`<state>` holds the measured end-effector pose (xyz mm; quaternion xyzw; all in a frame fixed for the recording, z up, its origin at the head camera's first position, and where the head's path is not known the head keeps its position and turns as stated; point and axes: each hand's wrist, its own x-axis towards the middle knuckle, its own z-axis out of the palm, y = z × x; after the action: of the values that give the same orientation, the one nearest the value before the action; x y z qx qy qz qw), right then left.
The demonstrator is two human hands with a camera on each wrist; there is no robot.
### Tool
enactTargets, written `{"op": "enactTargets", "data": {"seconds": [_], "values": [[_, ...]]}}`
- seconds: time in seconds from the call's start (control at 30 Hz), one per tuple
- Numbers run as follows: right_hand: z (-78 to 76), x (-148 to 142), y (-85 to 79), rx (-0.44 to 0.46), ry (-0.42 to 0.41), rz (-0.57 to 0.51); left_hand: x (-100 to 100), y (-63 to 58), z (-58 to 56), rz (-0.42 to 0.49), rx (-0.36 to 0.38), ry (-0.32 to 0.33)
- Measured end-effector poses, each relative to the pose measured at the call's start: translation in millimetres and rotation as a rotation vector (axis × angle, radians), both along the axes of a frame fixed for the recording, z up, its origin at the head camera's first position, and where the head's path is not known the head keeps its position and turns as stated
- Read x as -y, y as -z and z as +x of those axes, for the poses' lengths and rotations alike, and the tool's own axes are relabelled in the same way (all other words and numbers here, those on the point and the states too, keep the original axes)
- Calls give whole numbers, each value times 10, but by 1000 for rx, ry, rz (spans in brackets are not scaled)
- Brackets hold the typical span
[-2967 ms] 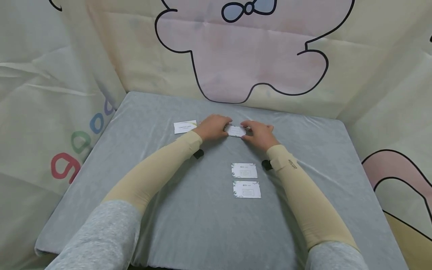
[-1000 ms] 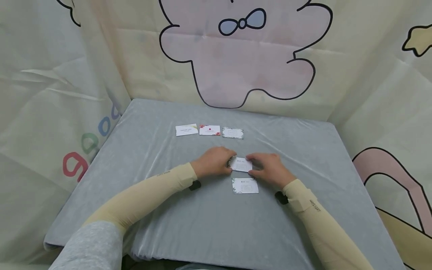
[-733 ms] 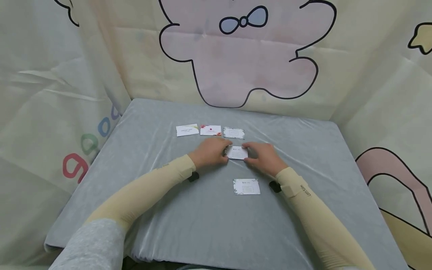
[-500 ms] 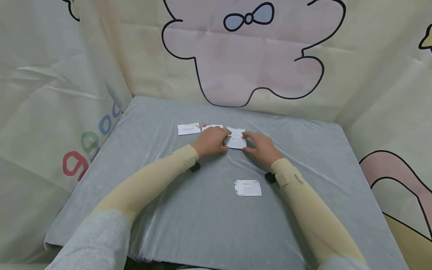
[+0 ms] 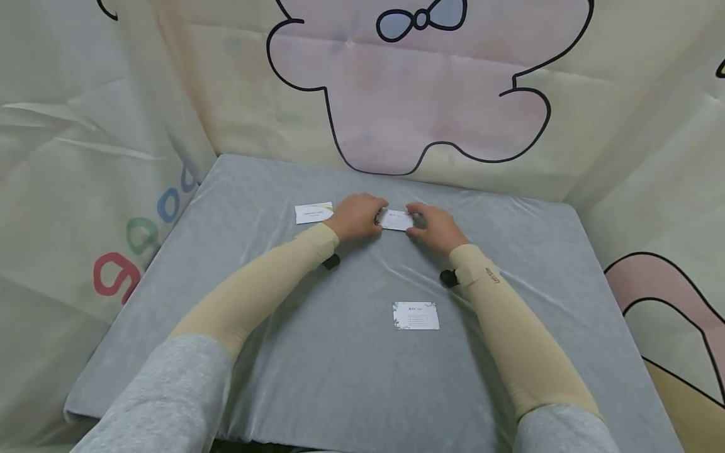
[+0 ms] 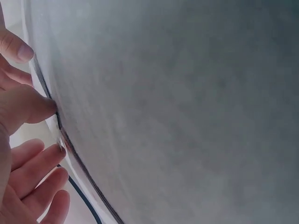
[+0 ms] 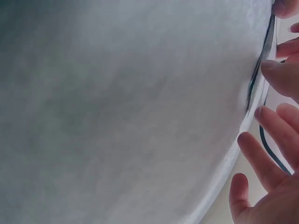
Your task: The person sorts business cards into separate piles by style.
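Observation:
Both hands hold one white business card (image 5: 395, 220) with a leafy border, by its opposite short ends, at the back row of cards. My left hand (image 5: 355, 216) pinches the left end between thumb and fingers; my right hand (image 5: 436, 228) does the same at the right end. The card seen earlier in this spot is hidden under the held one. A white card with a yellow-green corner (image 5: 313, 213) lies just left of my left hand, which hides the red-flowered card. In the wrist views the left thumb (image 6: 35, 108) and right thumb (image 7: 275, 74) show near the card's thin edge.
Another leafy-bordered business card (image 5: 416, 316) lies alone nearer the front, right of centre. A grey cloth covers the table (image 5: 340, 377). Printed curtains (image 5: 396, 113) hang close behind the table's back edge and along both sides.
Both hands have carried the farther of two front cards away from the body to the back row, over the third card there. The nearer front card has stayed put.

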<state>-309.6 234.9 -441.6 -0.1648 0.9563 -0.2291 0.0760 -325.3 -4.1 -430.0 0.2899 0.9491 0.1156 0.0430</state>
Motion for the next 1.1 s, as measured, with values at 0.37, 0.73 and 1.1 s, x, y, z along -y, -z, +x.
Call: {"op": "enactTargets", "data": {"seconds": [0.37,0.73,1.1], "values": [[25,-41,20,54,10,-6,-24,-24,-34,-39,42,26],[-10,-78,24,52,10,-21,-69,-18,-87,-31,68,32],[-25,-72,18,40,28,21,-76,-24,-108,-26,85,34]]}}
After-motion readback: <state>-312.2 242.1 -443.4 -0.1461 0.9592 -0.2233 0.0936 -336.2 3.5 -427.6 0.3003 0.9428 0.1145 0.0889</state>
